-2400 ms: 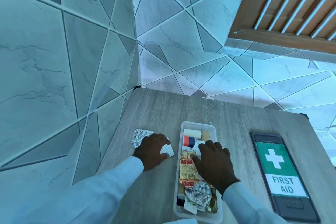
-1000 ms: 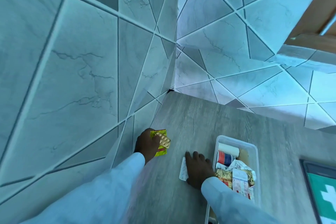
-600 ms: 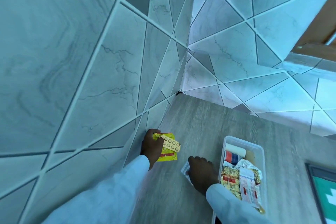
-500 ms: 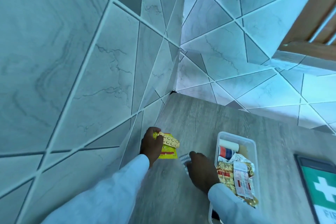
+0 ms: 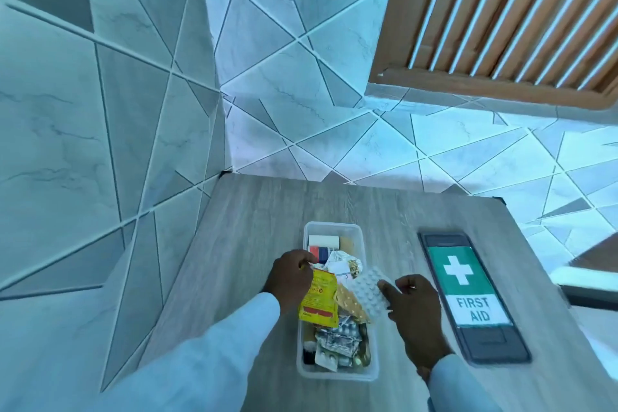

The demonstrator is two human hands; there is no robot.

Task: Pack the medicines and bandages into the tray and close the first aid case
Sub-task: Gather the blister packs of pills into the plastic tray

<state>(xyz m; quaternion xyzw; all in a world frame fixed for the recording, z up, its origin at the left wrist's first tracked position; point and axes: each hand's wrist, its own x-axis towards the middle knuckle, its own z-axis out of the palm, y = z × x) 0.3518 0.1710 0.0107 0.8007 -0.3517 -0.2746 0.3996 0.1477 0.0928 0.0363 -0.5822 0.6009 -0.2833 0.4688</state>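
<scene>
Over the clear tray on the wooden table, the left hand pinches a yellow sachet and the right hand a white blister strip: light, thin, probably slippery, best held by the edges. Half a second earlier both were left of the tray. The first aid lid lies beside it.

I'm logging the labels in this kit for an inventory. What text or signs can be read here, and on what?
"FIRST AID" under a white cross on green: on the dark case lid lying right of the tray.
Red print on the yellow sachet in the left hand: too blurred to read.
White blister strip in the right hand: no readable print.
Packs in the tray: too small to read.
</scene>
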